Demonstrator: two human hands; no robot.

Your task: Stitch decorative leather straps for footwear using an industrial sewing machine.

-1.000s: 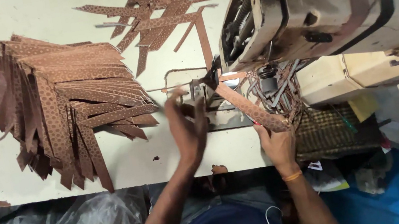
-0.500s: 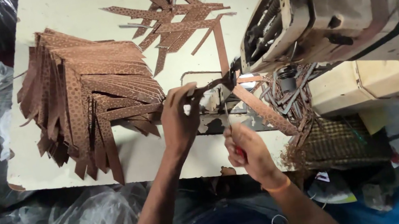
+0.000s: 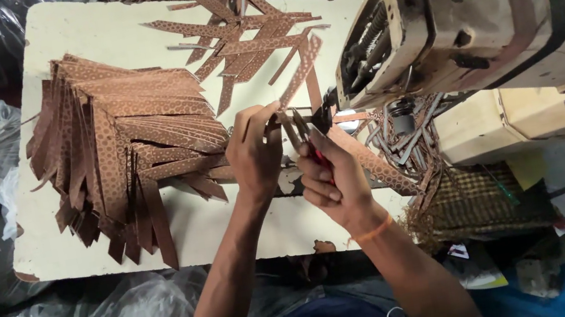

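**Strip held at the needle, snips in the other hand**

While both hands meet just in front of the sewing machine (image 3: pixel 504 11), the left hand (image 3: pixel 254 152) pinches a thin brown patterned strip (image 3: pixel 302 74) between thumb and fingertips, fingers closed down on its lower end. That strip rises up and to the right, its far end lying among the loose strips (image 3: pixel 237 35) scattered on the pale table (image 3: pixel 113 33).

Right hand (image 3: pixel 328 177): fingers curled shut around a small pair of snips (image 3: pixel 302 132) with a red grip, blades pointing up toward the pinched end of the strip. Whether the blades touch the strip cannot be told.

Handling, as judged: the strip looks light, thin and flexible, likely to flop if held at one end only. Its punched pattern should give some grip. Best taken near the end being worked, flat between thumb and forefinger, as it is here.

Pose: both forearms come up from the bottom edge and converge; left wrist straight with the palm turned down, right wrist cocked inward, an orange band on it.

A large fanned stack of strips (image 3: pixel 119 156) lies left of the hands, near but apart.
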